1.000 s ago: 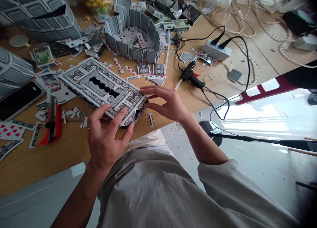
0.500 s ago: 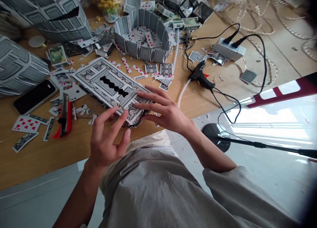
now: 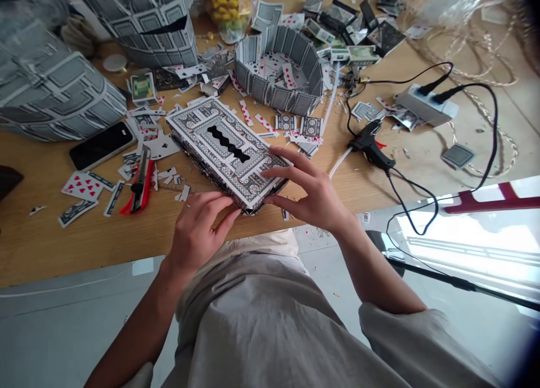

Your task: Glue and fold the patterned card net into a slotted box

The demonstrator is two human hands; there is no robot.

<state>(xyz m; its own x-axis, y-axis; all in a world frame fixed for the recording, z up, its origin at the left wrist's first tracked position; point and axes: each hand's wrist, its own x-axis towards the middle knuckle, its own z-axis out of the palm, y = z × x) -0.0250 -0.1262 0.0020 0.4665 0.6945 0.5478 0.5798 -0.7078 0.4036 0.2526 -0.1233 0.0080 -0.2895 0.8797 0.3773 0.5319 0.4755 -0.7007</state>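
Your left hand point(image 3: 200, 224): fingers bunched at near edge of playing-card box point(image 3: 219, 158), center of frame; cannot tell whether they pinch it. Your right hand point(image 3: 318, 199): fingers spread over box's right corner, fingertips on top, thumb by side. Box lies on desk point(image 3: 101, 250). Red utility knife point(image 3: 144, 183), smartphone point(image 3: 101, 146) left of it; black glue gun point(image 3: 373, 146) right of center.

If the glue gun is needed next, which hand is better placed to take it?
Probably the right hand: the glue gun lies on its side of the card-covered box. The left hand, by the box's near corner, is farther away.
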